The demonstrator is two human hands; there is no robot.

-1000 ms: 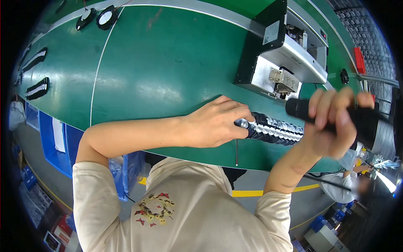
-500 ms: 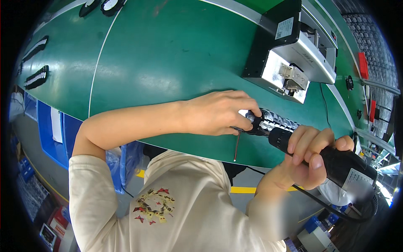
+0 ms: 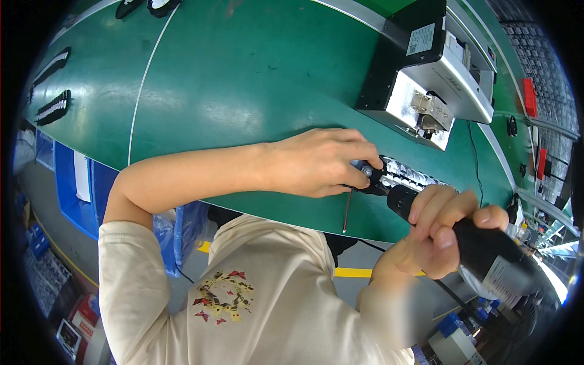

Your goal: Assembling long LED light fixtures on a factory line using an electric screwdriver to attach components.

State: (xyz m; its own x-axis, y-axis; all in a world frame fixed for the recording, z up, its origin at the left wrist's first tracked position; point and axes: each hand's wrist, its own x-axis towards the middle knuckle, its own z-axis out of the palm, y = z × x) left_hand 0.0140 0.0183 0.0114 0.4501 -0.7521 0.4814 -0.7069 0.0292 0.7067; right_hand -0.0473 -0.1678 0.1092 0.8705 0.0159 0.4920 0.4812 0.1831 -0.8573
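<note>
A black bar-shaped part with rows of shiny reflector cups lies on the green table, its left end under my left hand. The fingers and thumb of that hand grip this end, covering part of it. A thin red wire trails from it toward the table's near edge. My right hand is wrapped round a black electric screwdriver, held tilted with its nose over the near side of the part. The bit's tip barely shows, so I cannot tell whether it touches a screw.
A black and silver screw feeder stands on the green table beyond my hands. Two more reflector bars lie at the far left. Blue bins stand below the table's left edge. Red bins are at the far right.
The screwdriver and my right hand have shifted slightly left, and the tool's rear end has tipped downward. My left hand keeps its grip on the part. The whole view has shifted a little.
</note>
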